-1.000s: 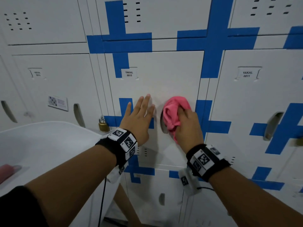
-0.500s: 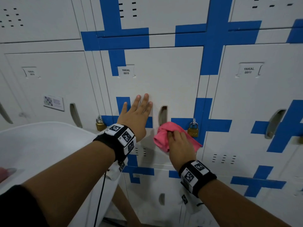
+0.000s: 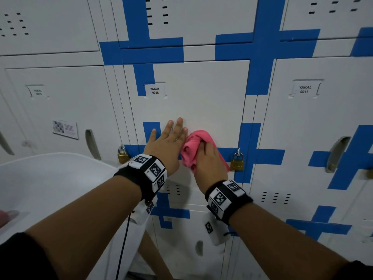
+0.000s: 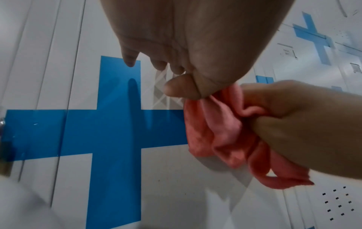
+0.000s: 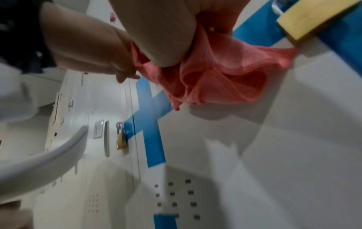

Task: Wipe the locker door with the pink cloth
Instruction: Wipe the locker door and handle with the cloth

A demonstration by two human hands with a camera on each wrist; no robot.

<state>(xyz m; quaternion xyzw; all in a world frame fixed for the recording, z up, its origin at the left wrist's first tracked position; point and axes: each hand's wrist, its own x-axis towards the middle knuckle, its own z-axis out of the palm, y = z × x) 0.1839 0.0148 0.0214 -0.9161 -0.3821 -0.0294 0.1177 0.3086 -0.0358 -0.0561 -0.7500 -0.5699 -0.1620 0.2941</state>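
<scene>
The white locker door [image 3: 197, 102], labelled YAKAL 0015 and crossed by blue tape, faces me. My left hand [image 3: 168, 142] lies flat on it with straight fingers, beside the tape cross [image 4: 115, 127]. My right hand [image 3: 210, 160] grips the bunched pink cloth [image 3: 191, 150] and presses it against the door just right of the left hand. The cloth [image 4: 221, 136] touches the left thumb [image 4: 180, 89] in the left wrist view. Folds of the cloth [image 5: 215, 77] hang below my right palm. The door's handle slot is hidden behind the cloth.
A brass padlock [image 3: 237, 163] hangs just right of the cloth, and another padlock [image 3: 122, 156] hangs left of my left wrist. A white rounded surface [image 3: 50, 188] sits low on the left. Neighbouring locker doors [image 3: 314, 122] surround this one.
My right hand carried the cloth from the handle slot down and right by the padlock, then back up and left beside the left hand. The left hand stayed flat on the door.
</scene>
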